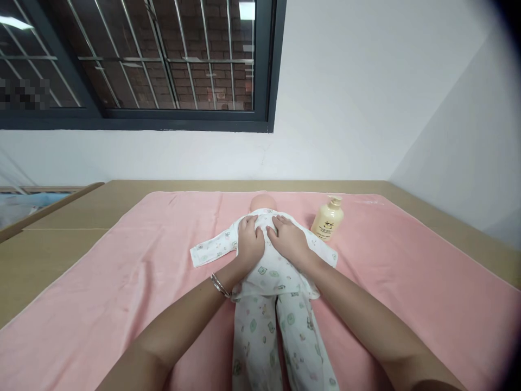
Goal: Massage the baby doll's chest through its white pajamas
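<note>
In the head view, we rest our left hand [250, 241] and right hand [288, 239] side by side on the upper body of a doll [277, 278] in white patterned clothes, both spread flat with the fingers extended and gripping nothing. The doll lies mid-width on the pink cloth [122, 282] over the desk [52, 244], its head near the far edge and legs toward the near edge. We see a pale yellow pump bottle [328, 220] near its sleeve, toward the far right corner.
</note>
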A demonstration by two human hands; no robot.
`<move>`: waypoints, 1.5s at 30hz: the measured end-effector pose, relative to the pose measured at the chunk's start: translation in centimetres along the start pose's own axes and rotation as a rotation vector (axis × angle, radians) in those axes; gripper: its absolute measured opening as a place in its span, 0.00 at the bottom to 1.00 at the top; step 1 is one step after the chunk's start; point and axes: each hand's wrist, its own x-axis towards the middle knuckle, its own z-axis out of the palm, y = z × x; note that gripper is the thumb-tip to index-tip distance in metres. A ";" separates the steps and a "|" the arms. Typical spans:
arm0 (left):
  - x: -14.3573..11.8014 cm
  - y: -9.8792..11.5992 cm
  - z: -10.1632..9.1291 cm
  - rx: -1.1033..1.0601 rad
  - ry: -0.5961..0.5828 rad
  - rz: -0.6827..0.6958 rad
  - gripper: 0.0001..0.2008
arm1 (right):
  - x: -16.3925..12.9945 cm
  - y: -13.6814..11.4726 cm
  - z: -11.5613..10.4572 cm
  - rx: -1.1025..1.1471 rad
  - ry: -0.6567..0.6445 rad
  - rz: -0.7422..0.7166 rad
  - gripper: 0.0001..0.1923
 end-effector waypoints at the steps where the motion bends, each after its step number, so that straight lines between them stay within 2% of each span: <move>1: 0.0 -0.1 0.1 0.026 -0.035 0.013 0.19 | 0.4 0.4 0.1 0.026 -0.018 0.001 0.26; 4: 0.0 -0.2 0.1 0.122 -0.132 0.086 0.19 | 1.5 1.6 0.7 0.063 -0.086 -0.016 0.29; 7: -0.2 0.0 -0.2 0.245 -0.142 0.157 0.19 | 1.9 1.9 0.9 0.052 -0.139 -0.028 0.31; 9: -0.2 0.2 -0.5 0.315 -0.142 0.175 0.19 | 1.5 1.4 0.9 0.025 -0.141 -0.025 0.30; 14: 0.8 -0.1 -0.7 0.368 -0.216 0.119 0.19 | -0.9 -1.0 -0.1 -0.096 -0.115 -0.010 0.28; 17: 1.0 -0.5 -0.6 0.384 -0.229 0.154 0.20 | -1.3 -1.4 -0.7 -0.107 -0.135 0.009 0.27; 23: -0.3 0.5 -1.0 0.520 -0.134 0.345 0.13 | 1.4 2.5 -0.9 0.064 -0.271 -0.055 0.28; 26: -0.7 1.0 -1.3 0.561 -0.129 0.384 0.11 | 2.0 3.6 -0.4 0.055 -0.261 -0.055 0.28; 33: -0.5 1.0 -1.3 0.569 -0.116 0.350 0.10 | 1.4 2.0 0.8 0.003 -0.177 -0.062 0.26; 38: 0.4 0.8 -1.2 0.470 -0.205 0.207 0.15 | 1.3 1.2 0.6 -0.014 -0.150 -0.052 0.26; 42: 1.1 0.4 -1.1 0.452 -0.299 0.084 0.20 | 0.0 -0.4 -0.1 -0.073 -0.117 -0.076 0.26; 45: 1.2 0.4 -1.1 0.482 -0.339 0.077 0.21 | -0.6 -1.2 -0.2 -0.153 -0.125 -0.144 0.26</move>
